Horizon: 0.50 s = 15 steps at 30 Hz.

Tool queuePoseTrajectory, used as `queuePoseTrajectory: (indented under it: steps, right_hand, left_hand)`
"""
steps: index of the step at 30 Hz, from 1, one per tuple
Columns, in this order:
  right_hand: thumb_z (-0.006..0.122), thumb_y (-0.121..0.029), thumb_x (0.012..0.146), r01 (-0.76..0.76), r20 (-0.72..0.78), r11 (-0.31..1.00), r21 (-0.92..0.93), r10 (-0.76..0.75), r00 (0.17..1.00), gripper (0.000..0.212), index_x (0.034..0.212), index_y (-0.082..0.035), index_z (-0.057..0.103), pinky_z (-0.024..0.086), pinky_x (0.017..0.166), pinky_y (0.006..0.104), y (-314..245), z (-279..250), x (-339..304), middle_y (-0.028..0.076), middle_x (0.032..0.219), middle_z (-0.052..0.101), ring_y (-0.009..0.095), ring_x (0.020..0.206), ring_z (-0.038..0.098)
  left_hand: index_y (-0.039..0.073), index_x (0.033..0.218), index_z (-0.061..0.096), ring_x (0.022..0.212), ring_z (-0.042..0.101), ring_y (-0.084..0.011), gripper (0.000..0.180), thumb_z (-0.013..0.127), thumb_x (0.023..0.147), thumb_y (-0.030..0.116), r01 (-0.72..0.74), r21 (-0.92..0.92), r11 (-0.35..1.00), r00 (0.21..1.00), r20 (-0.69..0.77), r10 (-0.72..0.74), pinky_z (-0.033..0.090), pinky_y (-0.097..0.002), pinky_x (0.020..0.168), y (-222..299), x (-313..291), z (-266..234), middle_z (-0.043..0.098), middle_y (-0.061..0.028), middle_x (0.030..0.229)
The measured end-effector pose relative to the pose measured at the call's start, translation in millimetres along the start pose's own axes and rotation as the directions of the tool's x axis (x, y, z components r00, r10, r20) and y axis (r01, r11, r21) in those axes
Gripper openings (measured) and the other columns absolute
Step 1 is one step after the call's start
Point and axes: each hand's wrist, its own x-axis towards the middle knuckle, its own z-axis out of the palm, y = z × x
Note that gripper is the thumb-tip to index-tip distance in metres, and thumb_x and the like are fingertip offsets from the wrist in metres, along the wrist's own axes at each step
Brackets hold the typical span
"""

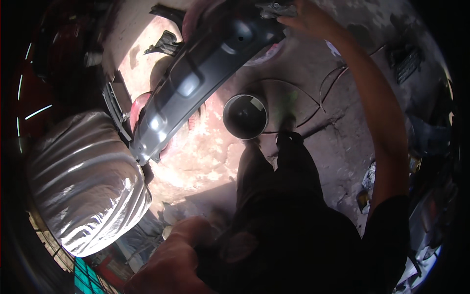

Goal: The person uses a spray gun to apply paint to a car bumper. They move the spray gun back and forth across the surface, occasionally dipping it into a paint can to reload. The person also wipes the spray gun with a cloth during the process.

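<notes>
A long, dark grey, glossy curved panel (pixel 188 81), shaped like a car bumper, runs diagonally from the upper middle down to the left. At its upper right end, my right hand (pixel 302 20) presses a crumpled, shiny grey piece (pixel 276 10), perhaps a wet cloth, against the surface. The top of the frame cuts off part of that hand. My left hand (pixel 193 231) hangs low beside my body, well away from the panel, with its fingers in shadow. A round bucket (pixel 233 131) with a dark inside stands on the floor just beyond my feet.
Reddish round supports (pixel 139 110) show under the panel. A bulky silver-wrapped bundle (pixel 93 181) lies at the left, near the panel's lower end. A thin hose (pixel 320 93) curves across the floor behind the bucket. Dark brackets (pixel 166 44) lie beyond the panel.
</notes>
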Motion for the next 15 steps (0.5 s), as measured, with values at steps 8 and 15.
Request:
queuePoseTrajectory:
  steps: [8, 15]
  right_hand:
    - [0.073, -0.041, 0.092, 0.247, -0.171, 0.964, -0.094, -0.26, 0.95, 0.047, 0.111, 0.002, 0.071, 0.053, 0.073, 0.0441, 54, 29, -38, 0.02, 0.076, 0.069, 0.034, 0.072, 0.069]
    - [0.076, -0.044, 0.091, -0.052, -0.07, 0.998, 0.045, 0.055, 0.996, 0.054, 0.122, 0.0, 0.071, 0.055, 0.075, 0.04, 92, 37, -65, 0.018, 0.085, 0.074, 0.025, 0.077, 0.072]
  left_hand:
    - [0.009, 0.099, 0.075, 0.056, 0.062, -0.0209, 0.016, 0.063, 0.089, 0.005, 0.112, 0.02, 0.994, 0.993, -0.047, -0.111, 0.054, -0.0366, 0.071, -3, -5, 3, 0.063, -0.0076, 0.061]
    - [0.012, 0.109, 0.076, 0.056, 0.062, -0.0206, 0.021, 0.065, 0.091, 0.009, 0.207, -0.001, 0.978, 0.978, -0.024, -0.207, 0.052, -0.0364, 0.068, -12, -9, 4, 0.064, -0.007, 0.061]
